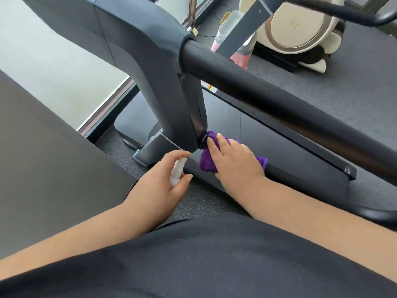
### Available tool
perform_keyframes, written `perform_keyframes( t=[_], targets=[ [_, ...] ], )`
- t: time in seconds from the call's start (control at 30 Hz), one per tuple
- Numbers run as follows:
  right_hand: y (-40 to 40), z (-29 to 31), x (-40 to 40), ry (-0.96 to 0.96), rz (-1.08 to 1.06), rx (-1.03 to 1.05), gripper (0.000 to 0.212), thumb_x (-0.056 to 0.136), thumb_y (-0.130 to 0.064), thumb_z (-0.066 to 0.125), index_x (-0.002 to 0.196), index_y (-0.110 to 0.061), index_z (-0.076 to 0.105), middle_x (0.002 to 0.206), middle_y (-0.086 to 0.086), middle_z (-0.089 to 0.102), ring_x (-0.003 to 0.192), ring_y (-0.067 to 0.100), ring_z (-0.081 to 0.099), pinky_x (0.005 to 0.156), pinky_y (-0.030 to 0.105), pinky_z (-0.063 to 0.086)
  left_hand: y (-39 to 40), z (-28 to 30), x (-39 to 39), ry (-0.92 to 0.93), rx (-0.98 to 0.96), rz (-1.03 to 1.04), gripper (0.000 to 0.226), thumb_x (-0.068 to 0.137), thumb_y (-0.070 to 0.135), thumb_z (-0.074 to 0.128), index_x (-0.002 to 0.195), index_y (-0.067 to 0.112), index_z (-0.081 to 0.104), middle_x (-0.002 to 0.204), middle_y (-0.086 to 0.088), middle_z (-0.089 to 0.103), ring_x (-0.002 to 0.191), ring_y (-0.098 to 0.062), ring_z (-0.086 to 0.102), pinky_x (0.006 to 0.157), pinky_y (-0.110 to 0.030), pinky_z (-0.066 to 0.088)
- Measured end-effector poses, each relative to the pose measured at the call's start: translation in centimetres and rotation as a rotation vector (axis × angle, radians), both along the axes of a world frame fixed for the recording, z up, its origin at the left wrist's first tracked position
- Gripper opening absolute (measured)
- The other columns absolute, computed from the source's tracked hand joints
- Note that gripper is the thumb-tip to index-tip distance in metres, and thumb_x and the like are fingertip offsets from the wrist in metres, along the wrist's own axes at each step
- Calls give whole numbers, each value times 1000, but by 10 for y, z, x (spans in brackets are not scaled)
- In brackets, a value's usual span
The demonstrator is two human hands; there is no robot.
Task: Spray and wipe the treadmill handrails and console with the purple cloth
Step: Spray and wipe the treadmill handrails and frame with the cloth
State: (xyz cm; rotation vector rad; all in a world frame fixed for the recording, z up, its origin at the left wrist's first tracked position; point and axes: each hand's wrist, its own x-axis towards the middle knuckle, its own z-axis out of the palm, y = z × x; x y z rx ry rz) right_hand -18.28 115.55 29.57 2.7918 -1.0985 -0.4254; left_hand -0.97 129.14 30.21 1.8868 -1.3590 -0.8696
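Mid-task by my read: right hand (pixel 234 160) presses purple cloth (pixel 207 162) with flat fingers at the upright's (pixel 163 82) base, left hand (pixel 165 181) clamped on spray bottle (pixel 177 172); handrail (pixel 279 100), console seemingly pending.

A purple cloth (pixel 207 161) is seen against the black handrail (pixel 279 97) and dark grey treadmill upright (pixel 150 67). A white spray bottle (pixel 177 172) is shown at the near left. Speckled dark grey carpet (pixel 343 67) is laid beneath, with a cream machine (pixel 300 24) at the far right.
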Motion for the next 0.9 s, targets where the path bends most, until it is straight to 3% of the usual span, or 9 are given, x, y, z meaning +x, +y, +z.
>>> perform_keyframes(
  t=[0.1,0.2,0.43,0.53,0.6,0.67,0.73,0.8,0.9],
  targets=[
    [-2,-2,18,-16,-21,-20,80,95,-36,58,156,-12,11,156,15,29,129,32,44,104,45,42,-2,2,0,-4,-2,-5,41,85,51,56,119,64,36,94,29,57,82,5,57,64,-20,40],
    [0,1,11,-10,-4,-28,82,94,-34,60,156,-13,10,156,14,29,123,30,46,100,42,44,-6,2,-2,-6,-8,-38,44,84,53,55,124,59,38,89,24,58,79,4,58,63,-21,40],
    [17,-5,-41,104,90,-39,79,93,-21,60,157,-17,14,164,17,12,144,43,21,115,54,26,-11,2,-1,-18,-23,-83,45,83,56,53,125,59,36,90,17,59,79,0,58,67,-26,46],
    [11,-8,-24,93,54,-65,79,95,-22,54,157,-12,5,163,17,12,141,41,26,113,52,30,-11,-1,0,-17,-36,-93,46,85,51,56,126,55,36,90,20,60,81,0,59,67,-22,43],
    [5,-6,-6,66,-8,-76,78,96,-21,50,156,-7,2,160,17,20,133,36,40,107,48,38,-10,-2,3,-28,-42,-95,46,85,49,56,127,54,37,92,27,58,83,3,58,65,-19,40],
    [-2,-3,12,14,-92,-55,73,96,-26,54,153,-6,14,146,14,42,113,31,56,87,42,47,-10,-1,7,-37,-49,-86,45,84,52,54,126,56,36,96,34,55,83,5,57,64,-18,39],
    [-11,4,28,-69,-195,2,61,91,-44,63,136,-13,38,119,7,59,95,28,63,65,37,44,-10,1,10,-45,-58,-86,44,83,55,52,124,58,35,97,34,55,84,3,58,63,-19,40],
    [-20,10,38,-102,-269,90,53,85,-56,66,116,-16,50,104,4,62,90,28,65,61,34,43,-10,1,10,-55,-62,-105,44,86,50,55,124,57,34,97,33,56,85,2,58,64,-19,41],
    [-37,16,41,-96,-248,203,44,80,-60,63,96,-20,53,94,1,64,77,27,60,63,34,48,-12,3,8,-65,-67,-137,45,89,45,59,125,56,36,92,27,58,83,1,59,65,-21,44]
  ],
)
